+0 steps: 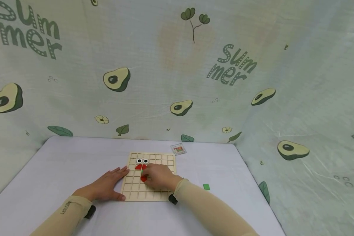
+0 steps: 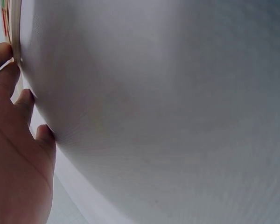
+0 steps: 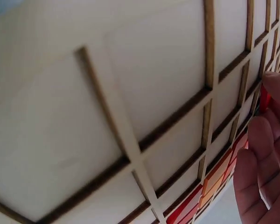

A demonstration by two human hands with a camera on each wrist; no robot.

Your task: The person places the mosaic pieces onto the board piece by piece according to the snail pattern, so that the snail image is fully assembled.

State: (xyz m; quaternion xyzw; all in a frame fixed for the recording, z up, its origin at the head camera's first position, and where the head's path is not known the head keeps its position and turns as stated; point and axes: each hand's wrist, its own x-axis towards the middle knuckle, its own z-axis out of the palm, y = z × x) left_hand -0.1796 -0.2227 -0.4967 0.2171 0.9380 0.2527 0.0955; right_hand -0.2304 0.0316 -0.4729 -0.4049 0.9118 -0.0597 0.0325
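Observation:
A wooden grid board (image 1: pixel 132 196) lies flat on the white table. Two eye tiles (image 1: pixel 143 161) sit in its upper cells, with red pieces (image 1: pixel 139 167) just below them. My left hand (image 1: pixel 106 186) rests with fingers spread against the board's left edge; in the left wrist view its fingertips touch the board's side (image 2: pixel 15 28). Over the middle of the board, my right hand (image 1: pixel 160 177) pinches a red tile (image 3: pixel 265 99) between thumb and finger. Part of a green tile shows beside those fingers; the hand hides the cells beneath it.
A loose green tile (image 1: pixel 206 186) lies on the table right of the board. Beyond the board's far right corner is a small picture card (image 1: pixel 178 149). Printed cloth (image 1: pixel 147 108) hangs behind and along the sides. Orange tiles (image 3: pixel 213 183) show in the board's cells in the right wrist view.

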